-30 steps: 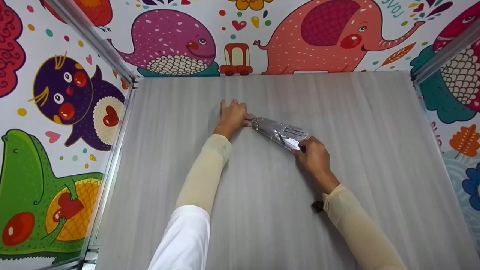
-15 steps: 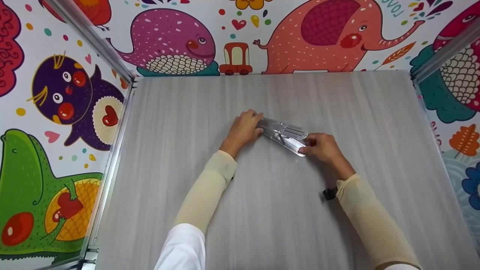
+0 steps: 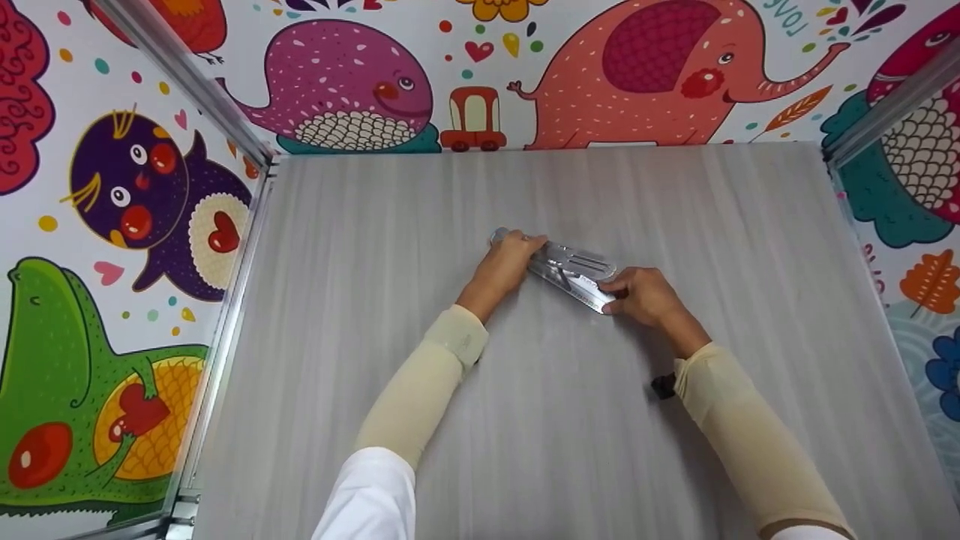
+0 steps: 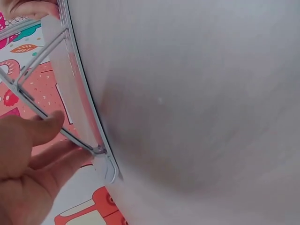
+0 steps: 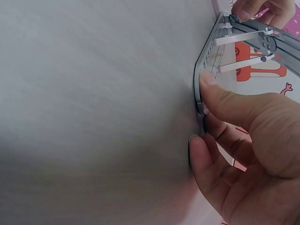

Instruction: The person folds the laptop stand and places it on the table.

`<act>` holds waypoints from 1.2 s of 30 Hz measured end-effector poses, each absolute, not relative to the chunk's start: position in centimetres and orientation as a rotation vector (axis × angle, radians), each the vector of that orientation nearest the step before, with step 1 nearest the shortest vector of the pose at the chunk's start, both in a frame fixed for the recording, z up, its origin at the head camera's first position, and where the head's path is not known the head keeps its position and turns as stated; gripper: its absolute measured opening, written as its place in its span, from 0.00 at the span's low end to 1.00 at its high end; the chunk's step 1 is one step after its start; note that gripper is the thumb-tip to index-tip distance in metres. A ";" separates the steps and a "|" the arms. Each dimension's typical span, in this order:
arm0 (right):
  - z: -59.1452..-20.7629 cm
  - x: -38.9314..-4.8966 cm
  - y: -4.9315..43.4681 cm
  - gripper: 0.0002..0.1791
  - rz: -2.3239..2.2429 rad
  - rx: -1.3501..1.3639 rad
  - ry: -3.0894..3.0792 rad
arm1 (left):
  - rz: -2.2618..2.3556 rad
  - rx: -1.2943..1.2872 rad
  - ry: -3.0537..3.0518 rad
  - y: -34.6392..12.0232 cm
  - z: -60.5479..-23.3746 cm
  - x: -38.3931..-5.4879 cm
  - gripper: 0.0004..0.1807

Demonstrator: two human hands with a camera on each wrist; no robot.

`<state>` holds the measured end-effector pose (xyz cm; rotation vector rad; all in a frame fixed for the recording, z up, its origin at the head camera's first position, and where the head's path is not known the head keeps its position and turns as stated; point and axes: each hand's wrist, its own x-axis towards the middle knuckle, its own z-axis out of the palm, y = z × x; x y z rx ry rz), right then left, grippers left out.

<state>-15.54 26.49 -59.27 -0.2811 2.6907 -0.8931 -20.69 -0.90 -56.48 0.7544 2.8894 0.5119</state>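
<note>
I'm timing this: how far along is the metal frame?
Done: the metal frame is partly open, its bar angled off the base. In hand: the left hand pinches the bar, the right hand grips the base's end. Remaining: probably settling the angle and releasing, since both hands hold it.

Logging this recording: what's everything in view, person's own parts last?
Hinged metal frame: 1, silver, between the hands, partly unfolded
Tabletop: 1, grey, beneath the hands
Printed walls: 3, white with multicoloured cartoons, left, back and right
Whale print: 1, purple, back wall
Elephant print: 1, coral, back wall, right of whale
Metal rails: several, silver, table's left edge and far corners
Small black piece: 1, black, by right wrist
Forearm covers: 2, beige, both forearms
Sleeves: 2, white, bottom of head view
Left hand: 1, gripping near the frame's joined end
Right hand: 1, pinching the frame's spread end
</note>
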 end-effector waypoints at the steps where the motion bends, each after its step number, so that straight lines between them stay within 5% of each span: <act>1: -59.3 -15.4 26.6 0.26 -0.892 -0.272 2.690 | 0.501 0.760 2.880 -0.8 -56.5 -20.8 0.30; 18: -59.6 -11.5 25.3 0.27 -0.921 -0.080 2.825 | 0.565 0.925 2.785 0.8 -57.0 -23.2 0.30; 36: -60.1 -8.9 20.6 0.22 -1.133 0.299 2.888 | 0.832 0.804 2.612 2.5 -57.0 -25.8 0.31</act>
